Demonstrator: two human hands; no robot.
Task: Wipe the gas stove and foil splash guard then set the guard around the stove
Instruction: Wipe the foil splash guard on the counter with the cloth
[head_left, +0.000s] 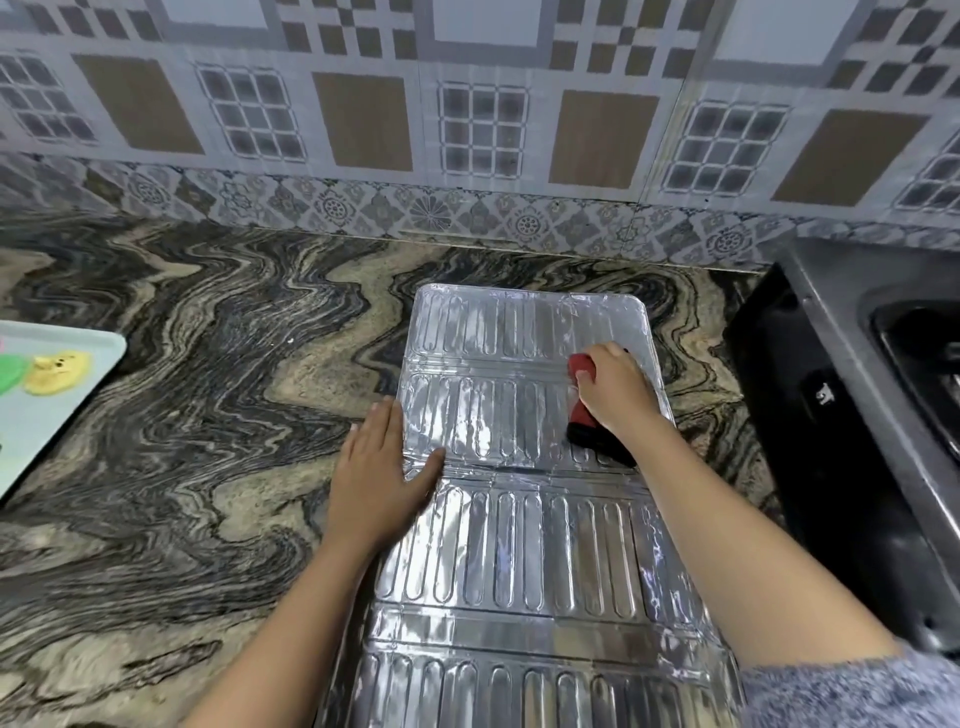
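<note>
The silver foil splash guard (519, 545) lies flat and unfolded on the marbled countertop, running from the middle of the view toward me. My left hand (382, 475) rests flat on the guard's left edge, fingers apart, pinning it down. My right hand (615, 392) presses a red and black cloth (589, 431) onto the guard's right side, near the second panel from the far end. The black gas stove (852, 415) stands at the right edge, only partly in view.
A pale tray (57, 395) with a yellow and a green item sits at the left edge. The tiled wall (467, 130) runs along the back of the countertop (182, 415). The stove stands close to the guard's right side.
</note>
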